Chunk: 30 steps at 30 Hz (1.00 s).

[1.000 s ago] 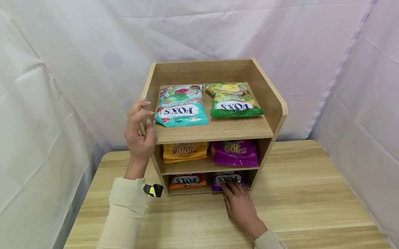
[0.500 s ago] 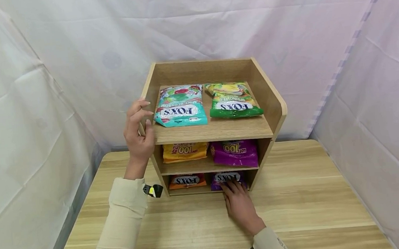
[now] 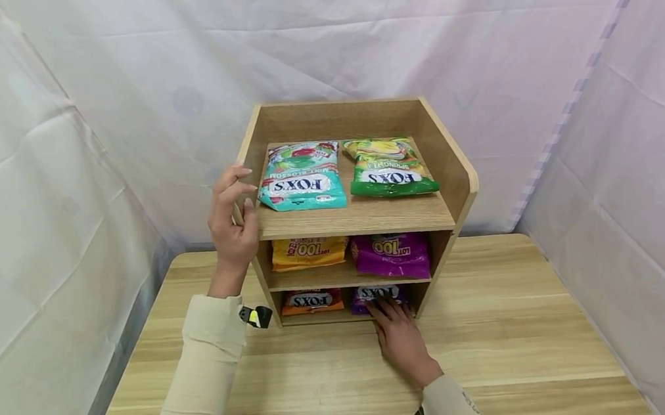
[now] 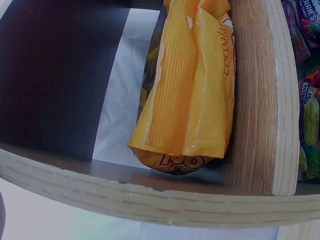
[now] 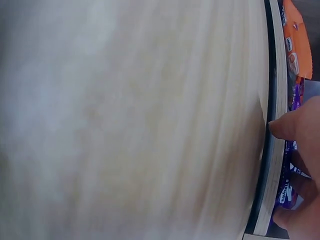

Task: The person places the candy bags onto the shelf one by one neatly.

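Observation:
A small wooden shelf (image 3: 357, 220) with candy bags on its levels stands on the table. At its left side panel, my left hand (image 3: 233, 223) holds the upper edge with bent fingers and thumb. My right hand (image 3: 402, 343) reaches to the bottom right compartment, its fingers extended onto a purple Fox's candy bag (image 3: 377, 292). In the right wrist view, the thumb (image 5: 286, 125) rests at the shelf's front lip, with the fingertips against the purple bag (image 5: 286, 192). An orange Fox's bag (image 3: 312, 300) lies left of it, also in the bottom level.
On the top level lie a teal Mint Blossom bag (image 3: 300, 182) and a green Spring Tea bag (image 3: 391, 172). The middle level holds a yellow bag (image 3: 308, 254) and a purple bag (image 3: 393, 258). White curtains (image 3: 318, 44) surround the wooden table (image 3: 509, 330).
The purple Fox's bag has slid slightly deeper into the bottom right compartment under my right fingers. My left hand has stayed at the side panel.

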Each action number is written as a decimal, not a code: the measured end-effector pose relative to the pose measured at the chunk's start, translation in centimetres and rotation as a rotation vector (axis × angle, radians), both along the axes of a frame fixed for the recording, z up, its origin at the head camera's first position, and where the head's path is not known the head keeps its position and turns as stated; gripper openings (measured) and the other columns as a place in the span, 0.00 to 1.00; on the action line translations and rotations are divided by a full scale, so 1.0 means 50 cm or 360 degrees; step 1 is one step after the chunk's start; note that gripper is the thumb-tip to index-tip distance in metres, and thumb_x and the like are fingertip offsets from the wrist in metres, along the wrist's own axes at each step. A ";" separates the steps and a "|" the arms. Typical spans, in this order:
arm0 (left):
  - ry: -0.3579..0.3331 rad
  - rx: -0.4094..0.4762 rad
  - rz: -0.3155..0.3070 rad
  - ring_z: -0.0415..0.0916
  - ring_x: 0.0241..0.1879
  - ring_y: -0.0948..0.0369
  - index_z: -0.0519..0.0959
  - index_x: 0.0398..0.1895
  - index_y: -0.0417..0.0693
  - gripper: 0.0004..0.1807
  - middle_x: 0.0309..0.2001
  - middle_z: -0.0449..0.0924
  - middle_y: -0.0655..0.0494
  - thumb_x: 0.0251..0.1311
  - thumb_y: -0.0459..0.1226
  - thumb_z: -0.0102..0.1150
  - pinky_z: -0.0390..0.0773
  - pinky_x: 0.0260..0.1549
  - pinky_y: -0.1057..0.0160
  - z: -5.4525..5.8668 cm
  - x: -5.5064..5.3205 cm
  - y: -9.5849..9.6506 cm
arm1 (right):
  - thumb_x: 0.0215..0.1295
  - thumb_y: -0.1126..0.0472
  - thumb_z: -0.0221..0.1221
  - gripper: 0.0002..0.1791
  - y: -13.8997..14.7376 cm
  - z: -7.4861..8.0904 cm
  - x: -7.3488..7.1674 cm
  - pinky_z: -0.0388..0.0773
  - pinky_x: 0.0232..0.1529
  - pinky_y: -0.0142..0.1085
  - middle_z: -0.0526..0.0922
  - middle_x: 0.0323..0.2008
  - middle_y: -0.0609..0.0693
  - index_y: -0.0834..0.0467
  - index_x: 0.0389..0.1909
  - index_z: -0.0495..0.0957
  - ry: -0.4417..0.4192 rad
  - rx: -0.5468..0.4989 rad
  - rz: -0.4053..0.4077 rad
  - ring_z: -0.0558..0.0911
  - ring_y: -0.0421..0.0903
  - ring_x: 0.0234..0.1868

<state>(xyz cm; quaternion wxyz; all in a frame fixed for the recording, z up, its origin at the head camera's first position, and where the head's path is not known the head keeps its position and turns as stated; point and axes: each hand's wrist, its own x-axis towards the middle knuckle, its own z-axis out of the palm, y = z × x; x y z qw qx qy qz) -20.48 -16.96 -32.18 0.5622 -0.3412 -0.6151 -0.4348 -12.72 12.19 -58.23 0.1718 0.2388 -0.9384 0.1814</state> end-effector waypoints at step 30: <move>-0.0131 -0.0039 0.0045 0.64 0.59 0.33 0.72 0.41 0.28 0.18 0.50 0.71 0.27 0.48 0.11 0.42 0.63 0.62 0.46 0.039 0.060 0.019 | 0.60 0.64 0.62 0.27 0.011 0.027 0.050 0.63 0.58 0.63 0.69 0.63 0.64 0.60 0.62 0.72 -0.0099 -0.0080 0.0157 0.65 0.66 0.64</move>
